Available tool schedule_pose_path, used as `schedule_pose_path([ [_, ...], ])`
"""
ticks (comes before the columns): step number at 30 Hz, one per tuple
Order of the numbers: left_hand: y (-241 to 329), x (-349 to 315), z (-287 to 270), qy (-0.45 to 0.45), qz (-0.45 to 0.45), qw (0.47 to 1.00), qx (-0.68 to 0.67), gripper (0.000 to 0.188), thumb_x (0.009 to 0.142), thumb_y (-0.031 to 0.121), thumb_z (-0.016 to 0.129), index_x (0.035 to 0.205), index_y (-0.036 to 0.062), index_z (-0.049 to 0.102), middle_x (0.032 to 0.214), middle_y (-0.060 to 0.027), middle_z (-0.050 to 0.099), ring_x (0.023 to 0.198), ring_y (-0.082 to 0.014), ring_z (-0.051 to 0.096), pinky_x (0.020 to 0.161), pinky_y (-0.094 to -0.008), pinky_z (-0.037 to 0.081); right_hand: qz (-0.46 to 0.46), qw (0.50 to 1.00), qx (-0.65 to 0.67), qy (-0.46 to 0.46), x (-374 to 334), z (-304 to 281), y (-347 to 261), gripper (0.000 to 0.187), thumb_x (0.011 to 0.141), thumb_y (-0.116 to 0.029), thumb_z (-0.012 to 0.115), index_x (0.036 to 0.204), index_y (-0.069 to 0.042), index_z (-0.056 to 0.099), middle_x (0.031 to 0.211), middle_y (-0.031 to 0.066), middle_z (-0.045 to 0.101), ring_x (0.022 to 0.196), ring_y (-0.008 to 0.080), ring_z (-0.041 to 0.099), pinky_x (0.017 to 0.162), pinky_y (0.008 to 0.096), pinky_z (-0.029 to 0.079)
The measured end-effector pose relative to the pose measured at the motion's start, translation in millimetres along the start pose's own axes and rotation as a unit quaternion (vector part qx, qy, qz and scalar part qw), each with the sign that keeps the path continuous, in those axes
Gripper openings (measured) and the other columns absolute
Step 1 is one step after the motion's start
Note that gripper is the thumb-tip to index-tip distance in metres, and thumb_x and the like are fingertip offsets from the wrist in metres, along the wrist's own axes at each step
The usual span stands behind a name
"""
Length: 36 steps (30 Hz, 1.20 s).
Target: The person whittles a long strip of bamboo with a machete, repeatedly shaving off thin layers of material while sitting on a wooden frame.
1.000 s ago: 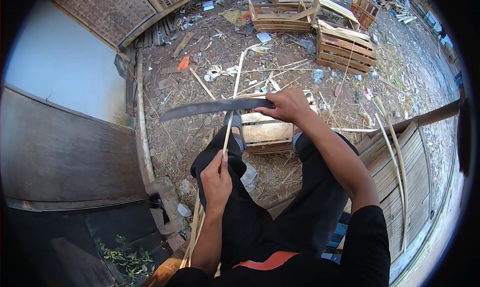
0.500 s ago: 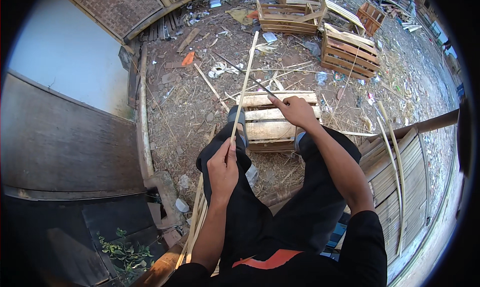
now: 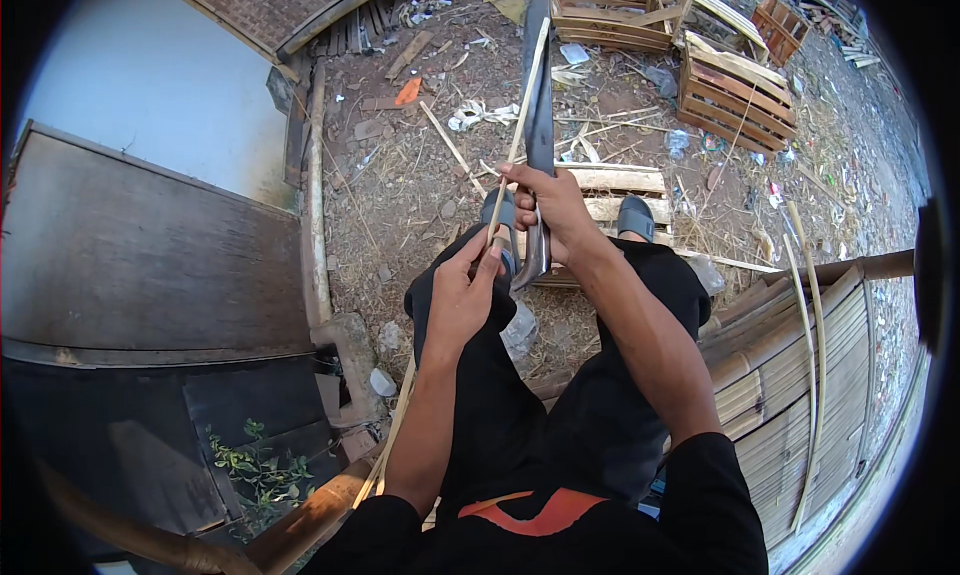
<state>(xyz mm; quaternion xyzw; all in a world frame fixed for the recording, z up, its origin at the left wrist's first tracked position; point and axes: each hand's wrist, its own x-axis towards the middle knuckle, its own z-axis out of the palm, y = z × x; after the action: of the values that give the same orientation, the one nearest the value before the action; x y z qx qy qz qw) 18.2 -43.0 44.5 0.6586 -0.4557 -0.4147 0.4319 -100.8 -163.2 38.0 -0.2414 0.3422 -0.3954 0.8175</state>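
A thin pale bamboo strip [image 3: 526,100] slants up and away in front of me. My left hand [image 3: 466,293] pinches its near end between thumb and fingers. My right hand [image 3: 556,210] is wrapped round the handle of a machete [image 3: 540,120]; the broad dark blade points away from me and the curved handle end sticks out below the fist. The right thumb also rests against the strip, which lies alongside the blade's left edge. Beyond my hands, a slatted wooden crate [image 3: 620,182] sits on the ground by my sandalled feet, partly hidden by the right hand.
More wooden crates [image 3: 737,97] stand at the far right. Loose strips and litter are scattered over the dirt ground [image 3: 400,190]. Long bamboo strips [image 3: 805,360] lie on a bamboo slat bench [image 3: 765,420] to my right. A wooden panel wall [image 3: 160,245] rises at the left.
My right hand has moved left to the strip, turning the machete from edge-on to broadside, blade upright in view. My left hand has risen slightly and moved right with the strip.
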Motion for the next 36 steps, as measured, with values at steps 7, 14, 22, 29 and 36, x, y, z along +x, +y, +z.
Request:
schedule_pose_path([
  [7, -8.5, -83.1, -43.5, -0.131, -0.196, 0.970, -0.058, 0.028, 0.103, 0.026, 0.051, 0.120, 0.0045, 0.059, 0.070, 0.0071, 0.040, 0.055, 0.0010, 0.034, 0.045, -0.0159, 0.027, -0.115, 0.991, 0.067, 0.026, 24.4, -54.2, -77.7, 0.018, 0.085, -0.016, 0.073, 0.085, -0.005, 0.058, 0.059, -0.0055, 0.044, 0.047, 0.0049, 0.040, 0.046, 0.0231, 0.038],
  [14, -38.9, -126.9, -77.3, -0.146, -0.210, 0.967, -0.015, 0.027, 0.103, 0.030, 0.051, 0.105, 0.0050, 0.060, 0.068, 0.0085, 0.038, 0.057, 0.0004, 0.033, 0.048, -0.0181, 0.026, -0.205, 0.968, 0.018, 0.147, 36.5, -94.4, -106.4, 0.022, 0.084, -0.016, 0.075, 0.085, -0.002, 0.058, 0.060, -0.0011, 0.048, 0.046, 0.0074, 0.044, 0.044, 0.0240, 0.039],
  [22, -29.6, -108.8, -65.0, -0.088, -0.126, 0.987, 0.035, 0.027, 0.104, 0.029, 0.048, 0.098, 0.0046, 0.058, 0.068, 0.0074, 0.039, 0.058, -0.0009, 0.034, 0.050, -0.0195, 0.027, -0.302, 0.916, -0.137, 0.226, 1.6, -90.5, -93.7, 0.022, 0.085, -0.019, 0.073, 0.087, -0.002, 0.060, 0.061, -0.0001, 0.051, 0.049, 0.0065, 0.047, 0.043, 0.0223, 0.036],
  [29, -24.9, -55.5, -28.1, -0.047, -0.042, 0.997, -0.048, 0.024, 0.106, 0.027, 0.043, 0.095, 0.0073, 0.052, 0.069, 0.0051, 0.041, 0.052, -0.0011, 0.031, 0.046, -0.0191, 0.026, -0.372, 0.737, -0.562, 0.056, -37.6, -57.2, -36.0, 0.015, 0.084, -0.014, 0.067, 0.095, -0.007, 0.062, 0.060, 0.0043, 0.058, 0.053, 0.0198, 0.058, 0.052, 0.0347, 0.044],
  [36, -14.5, -52.3, -11.6, 0.079, 0.049, 0.968, 0.234, 0.023, 0.103, 0.021, 0.046, 0.101, 0.0009, 0.057, 0.070, -0.0119, 0.055, 0.061, -0.0254, 0.053, 0.056, -0.0384, 0.042, -0.337, 0.529, -0.769, -0.123, -45.4, -47.4, 17.1, 0.050, 0.065, -0.016, 0.074, 0.111, -0.011, 0.056, 0.074, 0.0097, 0.066, 0.065, 0.0325, 0.066, 0.056, 0.0431, 0.050],
])
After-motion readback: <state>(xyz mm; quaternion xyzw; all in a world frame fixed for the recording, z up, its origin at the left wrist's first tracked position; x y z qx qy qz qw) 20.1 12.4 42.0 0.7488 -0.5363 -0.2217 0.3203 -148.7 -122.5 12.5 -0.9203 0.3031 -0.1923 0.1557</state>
